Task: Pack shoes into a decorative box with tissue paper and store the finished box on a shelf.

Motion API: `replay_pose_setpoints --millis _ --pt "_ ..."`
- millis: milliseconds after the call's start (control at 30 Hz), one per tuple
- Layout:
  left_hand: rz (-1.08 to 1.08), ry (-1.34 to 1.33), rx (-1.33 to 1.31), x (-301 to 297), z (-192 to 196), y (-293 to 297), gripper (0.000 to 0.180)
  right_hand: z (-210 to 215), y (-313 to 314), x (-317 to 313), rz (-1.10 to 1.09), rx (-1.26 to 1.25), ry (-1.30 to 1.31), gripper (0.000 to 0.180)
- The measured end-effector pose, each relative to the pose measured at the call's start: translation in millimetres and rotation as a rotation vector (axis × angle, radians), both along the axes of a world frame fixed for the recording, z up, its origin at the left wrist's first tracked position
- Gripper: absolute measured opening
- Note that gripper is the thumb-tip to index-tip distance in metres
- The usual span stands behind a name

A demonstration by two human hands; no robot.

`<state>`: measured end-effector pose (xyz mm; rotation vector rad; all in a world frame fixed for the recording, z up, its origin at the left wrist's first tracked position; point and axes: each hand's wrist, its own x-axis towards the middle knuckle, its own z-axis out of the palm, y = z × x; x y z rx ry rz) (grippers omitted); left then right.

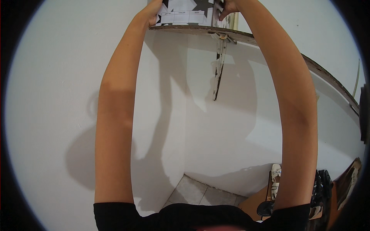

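Note:
A shoe box [183, 7] with a black, grey and white star pattern rests on a high wall shelf [246, 37] at the top edge of the view. A blank white label strip with ruled boxes runs along its front. My left hand [152, 14] holds the box's left end, its fingers partly cut off by the picture's edge. At the other end, my right hand [230, 7] grips the box's right side with thumb and fingers bent. Both arms are raised and stretched far forward. The upper part of the box is out of view.
A worn metal bracket [219, 71] supports the shelf, which runs along the wall to the right. Below at lower right, sandals [275, 179] and dark shoes [325, 183] stand on a brown surface. White walls [58, 96] meet in a corner above grey floor tiles [190, 190].

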<state>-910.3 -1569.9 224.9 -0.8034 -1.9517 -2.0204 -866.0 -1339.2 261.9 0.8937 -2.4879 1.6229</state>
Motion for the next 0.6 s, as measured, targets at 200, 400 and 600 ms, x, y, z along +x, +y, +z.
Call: replay_pose_setpoints --millis 200,400,600 --pt "0.107 0.116 0.028 4 0 5 0.066 2 7 2 0.045 0.032 0.040 0.067" --pt "0.082 0.059 0.023 6 -1 8 0.063 -2 17 14 0.114 -0.020 0.041 0.068" --pt "0.218 0.217 0.015 3 4 -2 0.059 -3 3 35 0.022 0.040 0.042 0.067"
